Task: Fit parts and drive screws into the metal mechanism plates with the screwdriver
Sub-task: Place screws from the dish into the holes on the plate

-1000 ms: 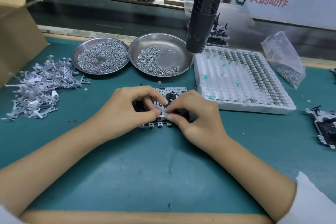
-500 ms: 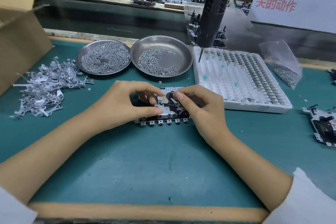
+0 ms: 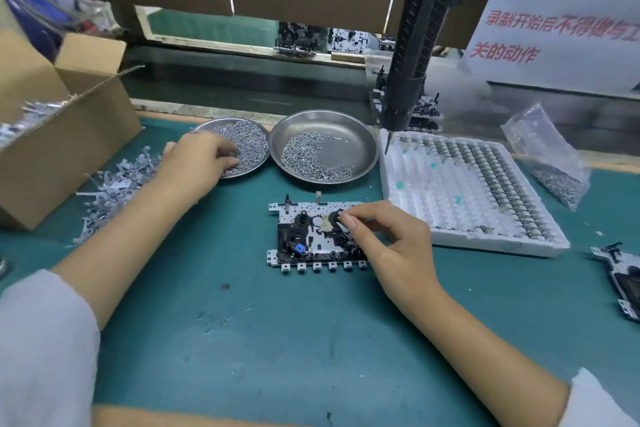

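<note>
Reaching into the left steel dish (image 3: 258,163) full of small screws (image 3: 247,144), the left hand (image 3: 197,163) is curling its fingers down into the pile, though I can't tell if it's actually pinching one since the fingertips are buried. The right hand (image 3: 388,239) is staying at the metal mechanism plate (image 3: 313,236), which is lying flat on the green desk (image 3: 277,340) near the middle, and it's pinching some tiny part between thumb and forefinger right over the black round piece on the plate's far right side. A second steel dish (image 3: 360,146) with fewer screws is sitting just right of the first one. The electric screwdriver (image 3: 412,55) is hanging from above, tip pointing down over the far left corner of the white parts tray (image 3: 485,239). Stamped metal brackets (image 3: 114,184) are piling up on the left beside a cardboard box (image 3: 62,149). A plastic bag (image 3: 547,156) of screws is sitting far right, and another mechanism plate (image 3: 623,281) is peeking in at the right edge.
</note>
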A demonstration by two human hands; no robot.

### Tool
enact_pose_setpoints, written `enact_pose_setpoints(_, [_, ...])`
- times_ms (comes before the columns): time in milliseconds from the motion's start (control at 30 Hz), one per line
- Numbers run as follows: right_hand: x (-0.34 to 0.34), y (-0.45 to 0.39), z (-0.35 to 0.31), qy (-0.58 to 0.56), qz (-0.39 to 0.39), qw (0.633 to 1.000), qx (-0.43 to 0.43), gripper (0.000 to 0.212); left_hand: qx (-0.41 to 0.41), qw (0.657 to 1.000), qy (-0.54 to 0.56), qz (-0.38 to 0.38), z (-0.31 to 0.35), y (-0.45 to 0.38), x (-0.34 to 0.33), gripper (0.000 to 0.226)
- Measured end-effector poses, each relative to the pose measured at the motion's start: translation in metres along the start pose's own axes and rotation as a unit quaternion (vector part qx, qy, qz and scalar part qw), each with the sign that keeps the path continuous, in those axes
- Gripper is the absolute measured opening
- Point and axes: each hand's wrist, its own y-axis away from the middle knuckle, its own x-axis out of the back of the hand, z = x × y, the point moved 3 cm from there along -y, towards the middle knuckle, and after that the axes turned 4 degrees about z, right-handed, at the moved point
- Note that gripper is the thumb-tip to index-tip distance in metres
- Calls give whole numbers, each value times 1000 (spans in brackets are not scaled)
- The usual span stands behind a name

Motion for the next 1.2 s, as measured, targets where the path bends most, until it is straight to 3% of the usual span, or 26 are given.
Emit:
enact_pose_setpoints(133, [-1,0,1,4,-3,1000,12,11,-13,998,-25,58,1,3,0,8])
enact_pose_setpoints(400, [-1,-1,2,12,-8,1000,19,7,-35,996,-35,80,0,6,0,12])
enact_pose_setpoints(534, [-1,-1,2,32,-9,999,36,7,-25,988,100,114,2,10,5,13])
enact_pose_setpoints(634, [-5,-2,-7,97,-22,988,121,7,-18,963,227,144,11,19,13,15])
enact_pose_setpoints(734, [-14,-16,-14,126,-52,980,144,11,-16,938,309,154,23,30,14,17])
enact_pose_setpoints(867, [-32,-60,-11,238,-97,964,70,25,-20,914,384,130,35,38,8,25])
enact_pose_setpoints(967, [-42,-93,5,374,-138,917,7,35,-28,912,390,126,37,41,6,26])
enact_pose_setpoints(1067, [-46,-107,18,459,-180,868,-55,27,-23,914,382,135,35,41,5,20])
enact_pose_setpoints(1201, [-47,-115,20,472,-171,863,-62,23,-14,910,386,150,33,40,4,17])
